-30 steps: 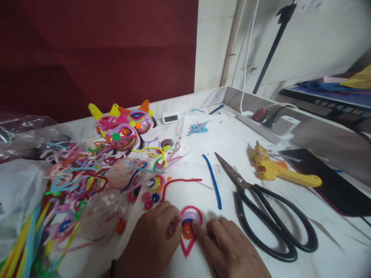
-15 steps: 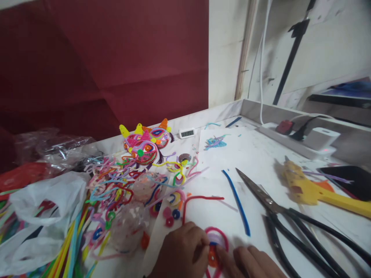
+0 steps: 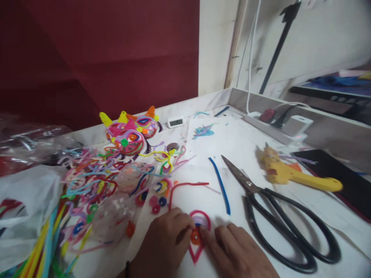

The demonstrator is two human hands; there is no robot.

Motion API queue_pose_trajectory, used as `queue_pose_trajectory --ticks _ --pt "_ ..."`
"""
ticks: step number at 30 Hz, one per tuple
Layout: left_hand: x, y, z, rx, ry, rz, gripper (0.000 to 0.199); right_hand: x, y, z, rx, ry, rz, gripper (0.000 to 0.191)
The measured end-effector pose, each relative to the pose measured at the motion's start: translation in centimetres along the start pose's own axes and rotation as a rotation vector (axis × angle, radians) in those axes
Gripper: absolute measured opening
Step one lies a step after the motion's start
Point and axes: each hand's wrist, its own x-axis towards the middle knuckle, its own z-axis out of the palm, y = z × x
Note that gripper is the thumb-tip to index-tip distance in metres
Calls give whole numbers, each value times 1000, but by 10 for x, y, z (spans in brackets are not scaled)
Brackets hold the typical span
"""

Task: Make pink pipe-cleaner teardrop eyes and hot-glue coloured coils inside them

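Note:
On white paper lies a small teardrop-shaped pipe-cleaner piece [image 3: 196,253], with a pink outline, lilac and blue strips inside and an orange coil [image 3: 196,236] in its middle. My left hand [image 3: 166,241] has its thumb and forefinger pinched at the left edge of the piece. From the other side, my right hand [image 3: 232,249] presses its forefinger against the coil, the other fingers curled. A bent red pipe cleaner [image 3: 185,185] reaches to just behind my left hand. Small pink and blue coils [image 3: 159,204] lie to its left.
Black-handled scissors [image 3: 252,189] lie open at right, beside a blue strip [image 3: 220,185]. Beyond are a yellow glue gun [image 3: 290,173], a dark phone [image 3: 327,177] and a power strip [image 3: 272,129]. Loose pipe cleaners [image 3: 89,173] heap at left, below colourful animal-face ornaments [image 3: 129,141].
The camera view has swung right and down, so the scene sits further left and higher, showing more of the scissors and piece. Both hands stay at the pipe-cleaner piece.

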Motion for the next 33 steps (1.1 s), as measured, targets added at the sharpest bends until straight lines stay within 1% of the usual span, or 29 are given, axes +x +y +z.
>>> queue_pose_trajectory --ticks 5,11,15,19,22,25,28,31,33 --pt "1 2 -1 78 -58 21 18 3 -5 -8 56 -56 74 33" --pt "-1 3 1 99 -33 19 19 4 -3 -11 56 9 63 32" --pt "-3 2 2 82 -28 15 18 5 -3 -15 47 3 46 29" --pt "-2 2 1 88 -62 24 18 5 -6 -17 40 -36 106 33" --pt "-1 2 -1 76 -88 37 17 5 -7 -17 39 -40 113 33" --pt "0 2 -4 46 -53 28 18 5 -8 -16 41 -35 125 31" --pt "1 1 -5 47 -11 14 17 6 -9 -17 78 -25 133 37" --pt "1 1 -7 32 16 23 17 7 -8 -22 98 22 152 42" --pt "0 1 -7 19 27 21 17 5 -6 -28 81 65 163 39"
